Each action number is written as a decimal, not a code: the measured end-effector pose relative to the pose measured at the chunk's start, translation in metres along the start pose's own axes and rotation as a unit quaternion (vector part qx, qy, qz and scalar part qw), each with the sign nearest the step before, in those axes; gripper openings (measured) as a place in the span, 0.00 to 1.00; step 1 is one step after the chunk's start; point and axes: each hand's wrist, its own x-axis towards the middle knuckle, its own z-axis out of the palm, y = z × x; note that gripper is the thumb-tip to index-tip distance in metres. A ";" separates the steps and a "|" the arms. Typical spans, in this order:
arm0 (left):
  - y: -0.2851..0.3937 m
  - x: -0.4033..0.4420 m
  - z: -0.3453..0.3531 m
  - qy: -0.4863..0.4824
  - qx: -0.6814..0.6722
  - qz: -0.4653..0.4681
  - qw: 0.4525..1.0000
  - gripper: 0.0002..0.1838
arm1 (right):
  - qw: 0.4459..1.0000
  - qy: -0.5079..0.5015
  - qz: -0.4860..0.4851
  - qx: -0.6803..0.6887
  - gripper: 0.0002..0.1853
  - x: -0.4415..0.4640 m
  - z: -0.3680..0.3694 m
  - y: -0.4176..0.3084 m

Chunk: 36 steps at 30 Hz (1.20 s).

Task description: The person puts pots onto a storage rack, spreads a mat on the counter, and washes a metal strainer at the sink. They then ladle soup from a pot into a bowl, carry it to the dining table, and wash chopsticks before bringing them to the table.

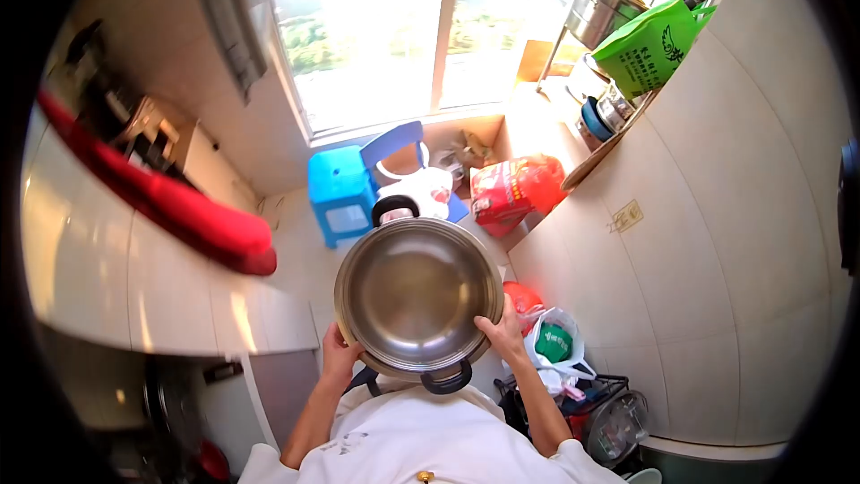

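A wide stainless steel pot [417, 291] with two black loop handles is held up in front of my body, its shiny inside facing me. My left hand [340, 356] grips the rim at the lower left. On the lower right side, my right hand [504, 330] is closed on the rim, its thumb over the edge. One black handle [447, 379] points toward my shirt and the other [395, 208] points away. Nothing shows inside the pot. The fingers under the rim are mostly hidden.
A blue plastic stool [342, 188] stands beyond the pot, with a red bag [515, 193] to its right. At right, a rack holds a steel pot [605, 11] and a green bag [652, 47]. Red cloth [179, 202] hangs over the left counter. Bags [555, 341] lie below right.
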 end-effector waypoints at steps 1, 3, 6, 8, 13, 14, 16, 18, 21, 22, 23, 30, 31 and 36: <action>0.011 0.026 0.008 0.000 -0.003 -0.001 1.000 0.22 | 0.999 0.023 -0.026 -0.021 0.33 0.026 0.004 -0.004; 0.029 0.079 0.023 0.001 -0.009 0.000 1.000 0.20 | 0.998 0.028 -0.042 -0.037 0.31 0.068 0.007 -0.011; 0.063 0.145 0.035 0.002 -0.004 0.006 1.000 0.17 | 0.999 0.006 -0.010 0.047 0.23 0.127 0.002 -0.008; 0.087 0.183 0.039 -0.024 0.010 -0.010 1.000 0.15 | 0.958 -0.038 0.161 0.232 0.19 0.152 -0.005 -0.044; 0.124 0.241 0.054 -0.050 0.041 0.015 0.998 0.13 | 0.945 -0.057 0.234 0.221 0.19 0.201 0.009 -0.035; 0.125 0.247 0.052 -0.044 0.043 0.015 0.998 0.13 | 0.950 -0.069 0.247 0.178 0.19 0.211 0.020 -0.028; 0.130 0.254 0.047 -0.029 0.043 0.014 0.999 0.13 | 0.950 -0.084 0.267 0.140 0.20 0.228 0.035 -0.026; 0.128 0.260 0.041 0.006 0.040 0.002 0.999 0.13 | 0.944 -0.088 0.281 0.150 0.21 0.249 0.047 -0.022; 0.133 0.264 0.041 0.057 0.016 -0.031 0.998 0.13 | 0.941 -0.113 0.279 0.152 0.19 0.285 0.060 -0.015; 0.134 0.265 0.044 0.071 0.004 -0.044 0.997 0.14 | 0.941 -0.123 0.279 0.148 0.19 0.297 0.060 -0.017; 0.124 0.268 0.040 0.077 -0.005 -0.042 0.996 0.14 | 0.939 -0.134 0.269 0.165 0.17 0.306 0.062 -0.015; 0.119 0.315 0.115 0.032 -0.220 -0.148 0.964 0.19 | 0.951 -0.156 0.231 0.136 0.18 0.394 0.015 -0.019; 0.117 0.327 0.128 -0.008 -0.278 -0.199 0.940 0.20 | 0.952 -0.167 0.219 0.137 0.19 0.407 -0.002 -0.032; 0.154 0.387 0.225 -0.127 -0.166 -0.277 0.938 0.24 | 0.968 -0.123 0.167 0.141 0.18 0.466 -0.084 -0.039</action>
